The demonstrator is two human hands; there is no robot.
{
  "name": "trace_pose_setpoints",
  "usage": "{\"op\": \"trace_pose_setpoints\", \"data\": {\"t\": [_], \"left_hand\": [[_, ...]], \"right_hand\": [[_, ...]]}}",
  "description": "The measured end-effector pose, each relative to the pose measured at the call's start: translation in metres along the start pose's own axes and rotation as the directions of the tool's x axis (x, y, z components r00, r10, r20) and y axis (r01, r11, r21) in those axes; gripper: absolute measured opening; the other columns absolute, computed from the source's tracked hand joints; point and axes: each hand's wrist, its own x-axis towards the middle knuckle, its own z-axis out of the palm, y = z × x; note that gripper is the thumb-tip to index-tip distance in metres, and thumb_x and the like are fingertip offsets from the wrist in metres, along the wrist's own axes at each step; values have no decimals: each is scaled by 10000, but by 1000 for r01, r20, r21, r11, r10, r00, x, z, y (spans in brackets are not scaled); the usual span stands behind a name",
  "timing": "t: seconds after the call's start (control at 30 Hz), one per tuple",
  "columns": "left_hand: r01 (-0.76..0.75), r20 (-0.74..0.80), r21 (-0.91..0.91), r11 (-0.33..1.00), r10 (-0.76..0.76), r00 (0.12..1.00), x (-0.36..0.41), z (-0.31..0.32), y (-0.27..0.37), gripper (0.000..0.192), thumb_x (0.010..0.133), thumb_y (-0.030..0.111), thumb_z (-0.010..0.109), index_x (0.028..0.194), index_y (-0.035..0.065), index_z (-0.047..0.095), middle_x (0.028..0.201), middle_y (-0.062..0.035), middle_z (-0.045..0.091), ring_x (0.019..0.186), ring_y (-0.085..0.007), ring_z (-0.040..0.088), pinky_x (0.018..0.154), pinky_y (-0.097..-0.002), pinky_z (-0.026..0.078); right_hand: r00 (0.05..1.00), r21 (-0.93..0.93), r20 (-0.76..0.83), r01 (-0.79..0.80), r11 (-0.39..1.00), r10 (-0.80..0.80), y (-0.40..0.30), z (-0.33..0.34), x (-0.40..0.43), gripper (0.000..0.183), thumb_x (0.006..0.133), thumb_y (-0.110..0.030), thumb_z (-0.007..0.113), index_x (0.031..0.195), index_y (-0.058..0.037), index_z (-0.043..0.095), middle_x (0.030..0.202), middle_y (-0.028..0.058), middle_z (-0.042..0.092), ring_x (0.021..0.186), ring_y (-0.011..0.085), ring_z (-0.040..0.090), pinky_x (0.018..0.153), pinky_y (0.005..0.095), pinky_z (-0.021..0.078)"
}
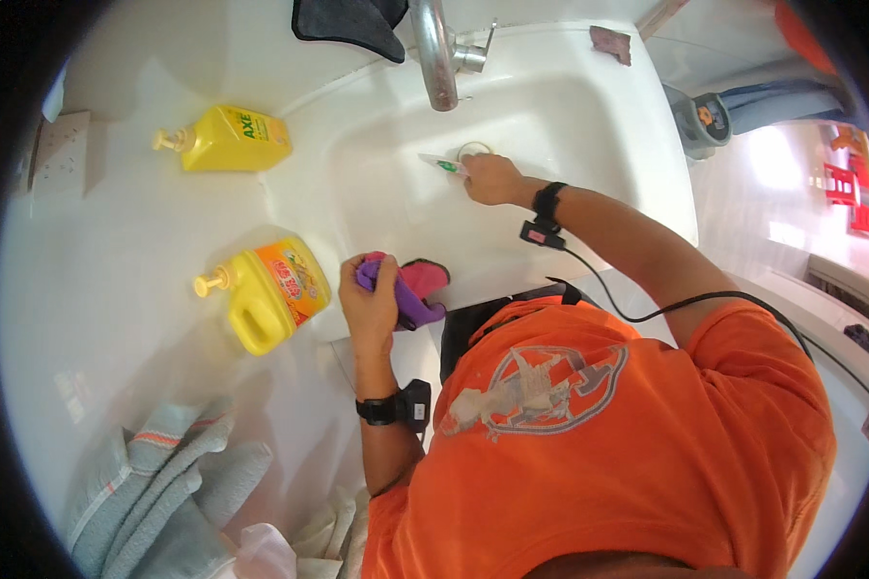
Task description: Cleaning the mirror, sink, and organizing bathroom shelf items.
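My left hand (pixel 371 300) is closed on a bunched purple and pink cloth (pixel 421 304) above the near left rim of the white sink (pixel 434 239). Over the basin, close to the drain (pixel 474 150), my right hand (pixel 494 179) grips a small clear, thin object with a green mark (pixel 443 165); its exact kind cannot be told. A metal faucet (pixel 438 65) reaches over the far side of the basin, and no running water shows from its spout.
Left of the sink stand a yellow AXE pump bottle (pixel 237 139) and a yellow pump jug with a handle (pixel 268 293). Grey towels (pixel 159 478) hang at the lower left. A black mat (pixel 351 25) lies behind the sink, and a brownish cloth scrap (pixel 611 45) on its far right corner.
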Motion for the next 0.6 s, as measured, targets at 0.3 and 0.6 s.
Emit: {"op": "trace_pose_setpoints", "data": {"t": [0.3, 0.6], "left_hand": [[-53, 56, 83, 995, 48, 997, -9, 5, 7, 302, 916, 190, 726, 1085, -29, 604, 915, -73, 666, 822, -130, 615, 768, -268, 515], [-30, 108, -89, 996, 40, 993, 12, -4, 11, 287, 904, 159, 727, 1073, -35, 602, 930, -82, 659, 824, -144, 616, 767, -285, 522]], "right_hand": [[996, -149, 38, -77, 986, 83, -4, 9, 29, 216, 815, -186, 741, 952, -21, 717, 930, 137, 729, 812, 255, 710, 691, 409, 557], [986, 999, 38, -37, 11, -164, -18, -161, -78, 263, 873, -12, 723, 1129, 16, 669, 943, 101, 697, 699, 107, 530, 610, 255, 396]]}}
